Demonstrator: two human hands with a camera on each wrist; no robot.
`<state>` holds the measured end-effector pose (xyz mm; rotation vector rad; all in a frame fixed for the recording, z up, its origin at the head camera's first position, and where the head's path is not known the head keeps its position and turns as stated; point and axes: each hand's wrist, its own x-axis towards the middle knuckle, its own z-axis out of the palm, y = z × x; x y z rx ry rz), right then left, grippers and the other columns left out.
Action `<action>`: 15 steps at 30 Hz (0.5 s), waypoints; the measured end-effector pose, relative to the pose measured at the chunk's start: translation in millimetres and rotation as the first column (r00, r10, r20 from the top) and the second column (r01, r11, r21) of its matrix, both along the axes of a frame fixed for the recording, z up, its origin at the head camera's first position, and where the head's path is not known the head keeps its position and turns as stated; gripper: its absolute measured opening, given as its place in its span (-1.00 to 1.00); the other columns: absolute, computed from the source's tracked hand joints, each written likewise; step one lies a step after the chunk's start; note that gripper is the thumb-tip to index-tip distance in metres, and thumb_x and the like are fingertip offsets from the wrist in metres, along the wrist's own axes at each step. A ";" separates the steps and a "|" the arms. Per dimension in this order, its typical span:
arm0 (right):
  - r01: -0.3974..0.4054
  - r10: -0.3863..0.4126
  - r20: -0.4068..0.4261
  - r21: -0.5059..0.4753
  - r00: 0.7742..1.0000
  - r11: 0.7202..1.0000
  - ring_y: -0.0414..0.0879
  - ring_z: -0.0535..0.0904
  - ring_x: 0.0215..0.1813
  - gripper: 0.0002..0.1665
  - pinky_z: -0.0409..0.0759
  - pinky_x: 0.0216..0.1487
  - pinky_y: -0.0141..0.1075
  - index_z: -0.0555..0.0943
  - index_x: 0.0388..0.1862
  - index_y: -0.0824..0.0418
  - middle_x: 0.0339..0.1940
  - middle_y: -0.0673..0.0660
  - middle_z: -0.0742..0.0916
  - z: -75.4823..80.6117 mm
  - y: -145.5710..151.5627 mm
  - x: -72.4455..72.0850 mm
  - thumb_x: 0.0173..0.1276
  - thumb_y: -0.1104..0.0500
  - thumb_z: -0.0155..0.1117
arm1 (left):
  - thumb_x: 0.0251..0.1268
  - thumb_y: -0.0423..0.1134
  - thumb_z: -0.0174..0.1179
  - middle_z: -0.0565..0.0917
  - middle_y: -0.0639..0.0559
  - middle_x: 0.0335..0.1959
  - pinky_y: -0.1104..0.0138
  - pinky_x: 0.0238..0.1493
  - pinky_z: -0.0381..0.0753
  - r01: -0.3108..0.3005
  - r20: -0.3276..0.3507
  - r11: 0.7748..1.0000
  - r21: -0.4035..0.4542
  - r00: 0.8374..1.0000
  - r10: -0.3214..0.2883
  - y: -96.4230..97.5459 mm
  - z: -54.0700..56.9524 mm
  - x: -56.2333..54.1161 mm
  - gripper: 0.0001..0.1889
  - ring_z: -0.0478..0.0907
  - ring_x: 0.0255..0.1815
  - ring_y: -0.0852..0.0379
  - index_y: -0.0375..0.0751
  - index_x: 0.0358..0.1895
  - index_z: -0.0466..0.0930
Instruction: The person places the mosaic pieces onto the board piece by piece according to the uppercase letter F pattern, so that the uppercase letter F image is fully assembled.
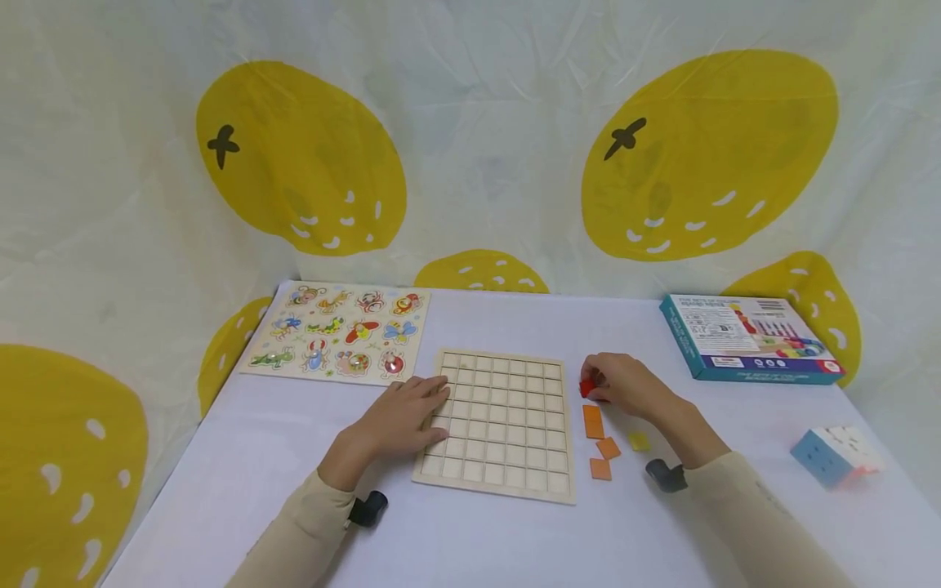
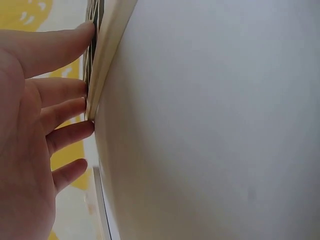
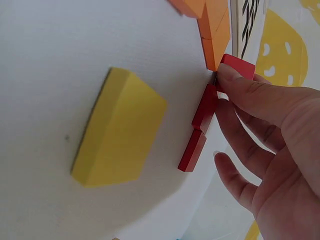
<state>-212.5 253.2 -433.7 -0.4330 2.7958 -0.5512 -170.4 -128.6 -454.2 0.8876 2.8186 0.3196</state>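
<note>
My left hand rests on the left edge of a wooden grid board, its fingers spread and fairly straight. In the left wrist view, the fingertips of the left hand meet the board's rim. On the board's right side, my right hand pinches a red square tile between thumb and fingers. Two more red tiles lie in line just below that hand in the right wrist view. Orange tiles and a yellow tile lie near it on the table.
A picture board of insects lies at the back left. At the back right is a flat printed box, with a puzzle cube in front of it. White cloth covers the table, and a fruit-patterned curtain hangs behind.
</note>
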 end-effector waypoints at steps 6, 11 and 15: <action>0.004 -0.004 -0.002 -0.028 1.000 1.000 -0.10 0.57 -0.18 -0.84 0.74 -0.10 -0.29 0.68 -0.10 0.15 -0.23 0.07 0.73 0.7 0.0 -1.4 0.36 0.28 0.40 | 0.43 0.20 0.13 0.30 -0.05 0.61 -0.12 0.47 0.36 0.032 -0.024 0.999 -0.003 0.999 -0.032 8.7 -1.4 0.8 -0.26 0.30 0.57 -0.13 -0.17 0.52 0.35; 0.030 -0.030 -0.005 -0.055 1.000 0.998 -0.09 0.58 -0.19 -0.84 0.72 -0.12 -0.33 0.69 -0.06 0.13 -0.19 0.08 0.74 2.0 1.7 -2.1 0.40 0.22 0.37 | 0.42 0.17 0.17 0.30 -0.07 0.62 -0.12 0.48 0.37 0.030 -0.016 1.000 0.003 0.999 -0.030 8.3 -0.5 1.2 -0.27 0.29 0.57 -0.15 -0.15 0.52 0.35; 0.063 -0.062 0.017 -0.104 0.998 0.993 -0.08 0.61 -0.23 -0.81 0.72 -0.16 -0.34 0.67 -0.01 0.12 -0.14 0.11 0.74 4.4 2.1 -1.7 0.43 0.20 0.35 | 0.42 0.10 0.20 0.28 -0.13 0.62 -0.08 0.52 0.37 0.055 0.005 0.998 0.038 0.998 -0.056 7.6 0.7 1.7 -0.28 0.28 0.57 -0.19 -0.21 0.52 0.34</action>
